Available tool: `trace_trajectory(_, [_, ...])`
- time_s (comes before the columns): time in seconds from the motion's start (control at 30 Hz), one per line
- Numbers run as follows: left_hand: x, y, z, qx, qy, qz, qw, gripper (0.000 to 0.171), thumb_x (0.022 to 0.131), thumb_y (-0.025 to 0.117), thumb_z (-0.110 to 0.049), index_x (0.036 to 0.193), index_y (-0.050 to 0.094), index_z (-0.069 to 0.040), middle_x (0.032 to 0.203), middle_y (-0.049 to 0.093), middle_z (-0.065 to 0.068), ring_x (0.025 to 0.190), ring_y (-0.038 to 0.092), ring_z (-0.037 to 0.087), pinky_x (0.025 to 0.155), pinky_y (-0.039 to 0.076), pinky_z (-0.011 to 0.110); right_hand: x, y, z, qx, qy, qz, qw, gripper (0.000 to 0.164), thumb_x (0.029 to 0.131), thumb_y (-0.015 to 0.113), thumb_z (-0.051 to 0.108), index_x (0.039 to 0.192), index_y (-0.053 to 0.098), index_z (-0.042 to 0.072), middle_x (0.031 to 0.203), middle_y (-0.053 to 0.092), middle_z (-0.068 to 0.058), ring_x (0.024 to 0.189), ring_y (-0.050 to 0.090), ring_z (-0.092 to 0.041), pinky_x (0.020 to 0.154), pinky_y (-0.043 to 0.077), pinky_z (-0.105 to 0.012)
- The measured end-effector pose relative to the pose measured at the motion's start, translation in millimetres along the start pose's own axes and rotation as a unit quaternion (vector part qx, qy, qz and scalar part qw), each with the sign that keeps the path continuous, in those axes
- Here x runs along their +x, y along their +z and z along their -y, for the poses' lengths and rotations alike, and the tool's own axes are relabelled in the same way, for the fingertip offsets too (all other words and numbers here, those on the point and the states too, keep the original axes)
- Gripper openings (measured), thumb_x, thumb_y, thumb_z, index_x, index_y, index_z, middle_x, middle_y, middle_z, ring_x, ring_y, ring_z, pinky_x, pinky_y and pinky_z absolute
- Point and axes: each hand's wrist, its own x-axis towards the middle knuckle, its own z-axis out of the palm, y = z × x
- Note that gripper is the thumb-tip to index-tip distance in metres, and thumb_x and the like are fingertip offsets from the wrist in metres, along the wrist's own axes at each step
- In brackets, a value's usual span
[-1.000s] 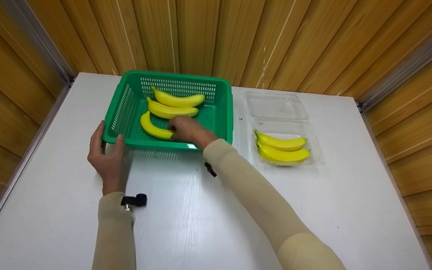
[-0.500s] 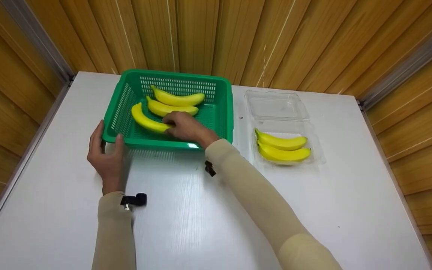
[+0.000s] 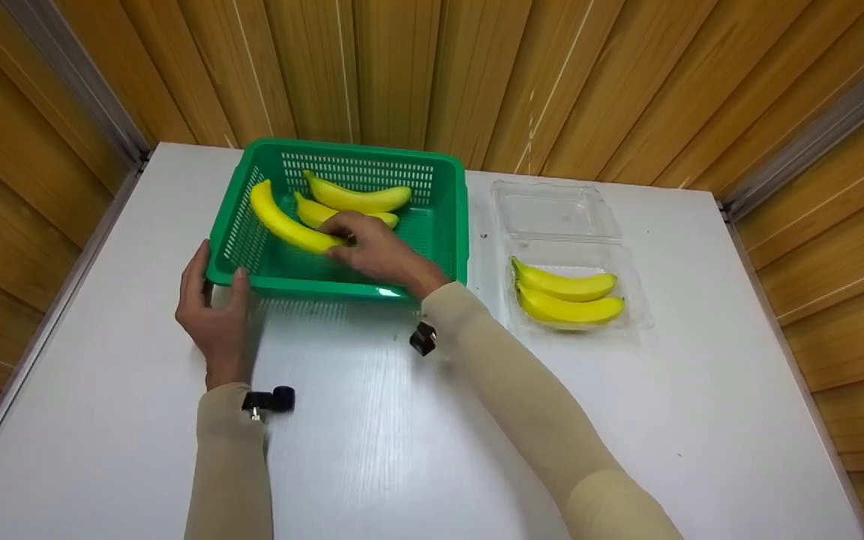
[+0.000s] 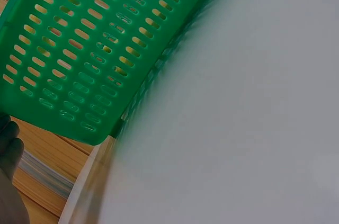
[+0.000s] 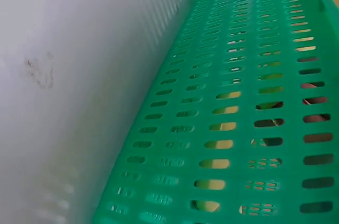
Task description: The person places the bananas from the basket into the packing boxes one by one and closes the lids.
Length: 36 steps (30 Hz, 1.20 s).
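My right hand [image 3: 376, 251] grips one end of a yellow banana [image 3: 282, 221] inside the green basket [image 3: 312, 286]. That banana slants up toward the basket's left wall. Behind it lie a second banana [image 3: 315, 213], partly hidden by the hand, and a third banana [image 3: 361, 199] near the back wall. My left hand [image 3: 214, 315] holds the basket's front left corner, thumb at the front and fingers along the side. In the left wrist view, part of the left hand [image 4: 10, 155] shows beside the slotted basket wall [image 4: 74, 113]. The right wrist view shows mostly the basket's outer wall [image 5: 175, 128].
An open clear plastic clamshell box [image 3: 556, 214] lies right of the basket on the white table [image 3: 372, 450]. Two bananas [image 3: 571, 307] sit side by side in its near half. Wood-panelled walls [image 3: 469, 75] enclose the table's back and sides.
My right hand has moved up and back with the gripped banana, whose far end has swung up and to the left. The left hand and the basket have stayed in place.
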Motion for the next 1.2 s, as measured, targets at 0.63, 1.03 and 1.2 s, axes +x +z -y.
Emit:
trace_trajectory(0.63, [-1.6, 1.3, -8.0, -0.007, 0.006, 0.005, 0.9999, 0.052, 0.093, 0.072, 0.002, 0.143, 0.059, 0.011, 0.145, 0.06, 0.024, 0.135, 0.059, 0.03, 0.114, 0.046, 0.034, -36.5, -15.1, -1.5, 0.032, -0.062, -0.063, 0.996, 0.033, 0.104, 0.07, 0.014, 0.135, 0.065, 0.006, 0.129, 0.065, -0.004, 0.116, 0.059, -0.017, 0.11, 0.05, -0.037])
trace_trajectory(1.03, [-2.1, 0.9, -7.6, -0.009, 0.001, 0.004, 1.0, 0.052, 0.094, 0.072, 0.001, 0.145, 0.06, 0.008, 0.146, 0.061, 0.021, 0.136, 0.058, 0.026, 0.116, 0.046, 0.039, -71.8, -24.0, -8.5, 0.08, -0.077, -0.083, 0.99, 0.035, 0.104, 0.07, 0.013, 0.136, 0.062, 0.001, 0.13, 0.065, -0.009, 0.118, 0.062, -0.022, 0.109, 0.051, -0.034])
trace_trajectory(1.2, [-2.4, -1.3, -3.9, -0.012, -0.002, -0.001, 0.9999, 0.052, 0.094, 0.072, 0.002, 0.145, 0.06, 0.008, 0.146, 0.061, 0.02, 0.136, 0.058, 0.026, 0.116, 0.045, 0.041, -83.7, -26.6, -11.7, 0.102, -0.089, -0.098, 0.986, 0.036, 0.103, 0.07, 0.012, 0.136, 0.061, 0.001, 0.13, 0.066, -0.009, 0.117, 0.063, -0.022, 0.109, 0.052, -0.035])
